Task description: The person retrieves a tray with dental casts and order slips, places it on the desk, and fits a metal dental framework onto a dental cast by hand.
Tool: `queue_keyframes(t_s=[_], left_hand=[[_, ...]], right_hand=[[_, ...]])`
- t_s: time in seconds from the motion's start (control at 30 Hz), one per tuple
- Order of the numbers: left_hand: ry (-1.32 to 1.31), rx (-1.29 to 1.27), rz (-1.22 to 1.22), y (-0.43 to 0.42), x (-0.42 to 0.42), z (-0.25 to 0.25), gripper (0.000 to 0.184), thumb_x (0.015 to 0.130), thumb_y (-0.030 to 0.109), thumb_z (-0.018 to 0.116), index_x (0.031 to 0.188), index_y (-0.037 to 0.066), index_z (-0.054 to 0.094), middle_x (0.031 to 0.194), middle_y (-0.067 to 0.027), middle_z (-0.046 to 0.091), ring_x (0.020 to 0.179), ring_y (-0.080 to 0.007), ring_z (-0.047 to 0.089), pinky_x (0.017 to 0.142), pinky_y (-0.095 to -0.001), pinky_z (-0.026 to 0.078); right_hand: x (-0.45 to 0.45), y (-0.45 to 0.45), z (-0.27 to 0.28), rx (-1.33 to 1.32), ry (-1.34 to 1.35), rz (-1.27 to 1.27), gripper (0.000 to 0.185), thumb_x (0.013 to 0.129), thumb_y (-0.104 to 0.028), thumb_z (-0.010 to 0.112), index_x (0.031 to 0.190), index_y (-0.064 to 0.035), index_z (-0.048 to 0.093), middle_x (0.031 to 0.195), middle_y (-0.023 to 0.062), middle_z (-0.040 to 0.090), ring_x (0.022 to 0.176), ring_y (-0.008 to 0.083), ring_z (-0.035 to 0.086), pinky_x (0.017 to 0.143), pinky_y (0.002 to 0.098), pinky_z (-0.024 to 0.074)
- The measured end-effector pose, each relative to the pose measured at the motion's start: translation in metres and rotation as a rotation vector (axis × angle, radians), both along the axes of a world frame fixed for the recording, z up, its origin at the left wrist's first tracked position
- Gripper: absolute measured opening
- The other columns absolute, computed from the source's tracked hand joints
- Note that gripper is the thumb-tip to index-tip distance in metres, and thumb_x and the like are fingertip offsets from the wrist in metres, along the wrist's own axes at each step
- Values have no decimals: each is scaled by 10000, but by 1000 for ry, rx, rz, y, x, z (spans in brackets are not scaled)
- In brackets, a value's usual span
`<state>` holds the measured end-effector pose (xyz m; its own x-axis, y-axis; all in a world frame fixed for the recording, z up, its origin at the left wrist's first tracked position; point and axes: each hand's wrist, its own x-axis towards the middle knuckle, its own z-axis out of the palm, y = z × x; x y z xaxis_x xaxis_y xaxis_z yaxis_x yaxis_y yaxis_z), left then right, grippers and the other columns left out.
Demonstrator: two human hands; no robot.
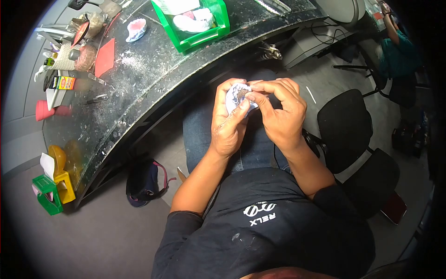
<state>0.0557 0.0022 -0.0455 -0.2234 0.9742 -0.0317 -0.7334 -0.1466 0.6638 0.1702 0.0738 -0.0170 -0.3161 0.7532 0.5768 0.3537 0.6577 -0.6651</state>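
Over my lap, both hands hold a whitish-blue dental plaster cast. My left hand wraps round its left side, with the thumb pressed on its face. From the right, my right hand has its thumb and fingers closed at the cast's upper right edge. Between the two thumbs a small grey-brown piece lies against the cast; its exact kind is too small to make out. My fingers hide much of the cast's rim.
On the dark, dusty bench stand a green bin with white casts in it, another cast with pink on it, a red sheet and a pink cup. Black chairs stand at right, near another person. A bag lies below the bench.
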Motion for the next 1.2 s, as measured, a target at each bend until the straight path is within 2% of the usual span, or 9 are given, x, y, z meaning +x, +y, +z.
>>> queue_keyframes(t_s=[0.2, 0.57, 0.83, 0.9, 1.0, 1.2], left_hand=[[37, 7, 5, 0, 1, -3, 406, 1010, 149, 590, 1381, 88, 437, 1223, -145, 619, 1143, -303, 667, 997, -426, 519], [27, 12, -6, 1, 0, -5, 359, 1056, 210, 521, 1366, 47, 441, 1226, -180, 627, 1099, -324, 692, 973, -429, 553], [6, 74, 19, 0, -4, -2, 367, 1052, 235, 529, 1343, 29, 442, 1203, -197, 615, 1094, -356, 686, 982, -487, 570], [-5, 97, 27, 1, -3, -2, 366, 1053, 240, 529, 1336, 25, 444, 1200, -195, 613, 1090, -361, 686, 984, -504, 572], [-29, 118, 54, 1, -1, -1, 378, 1056, 261, 528, 1332, 16, 446, 1194, -195, 610, 1074, -366, 690, 965, -510, 583], [-11, 84, 17, -1, -3, -5, 329, 1073, 211, 503, 1326, 6, 459, 1193, -196, 608, 1011, -320, 699, 870, -461, 622]], right_hand=[[1, 1, 3, 16, -27, 12, 133, 807, -140, 835, 865, -76, 734, 829, 32, 737, 751, 225, 661, 828, 356, 451], [1, -1, 5, 10, -26, 20, 180, 773, -151, 864, 877, -93, 729, 828, 21, 731, 770, 226, 666, 845, 365, 448], [0, -6, 10, -6, -24, -3, 245, 714, -129, 882, 912, -84, 745, 978, 46, 725, 932, 218, 652, 830, 352, 462], [0, -5, 10, 1, -16, 13, 250, 712, -126, 881, 919, -82, 749, 978, 46, 721, 932, 218, 644, 825, 348, 463], [0, -5, 10, 9, -8, 31, 256, 711, -121, 878, 933, -81, 757, 969, 39, 710, 927, 214, 628, 814, 342, 463], [-2, -7, 7, -6, -23, 17, 232, 723, -122, 868, 921, -94, 751, 939, 22, 689, 909, 209, 616, 805, 348, 450]])
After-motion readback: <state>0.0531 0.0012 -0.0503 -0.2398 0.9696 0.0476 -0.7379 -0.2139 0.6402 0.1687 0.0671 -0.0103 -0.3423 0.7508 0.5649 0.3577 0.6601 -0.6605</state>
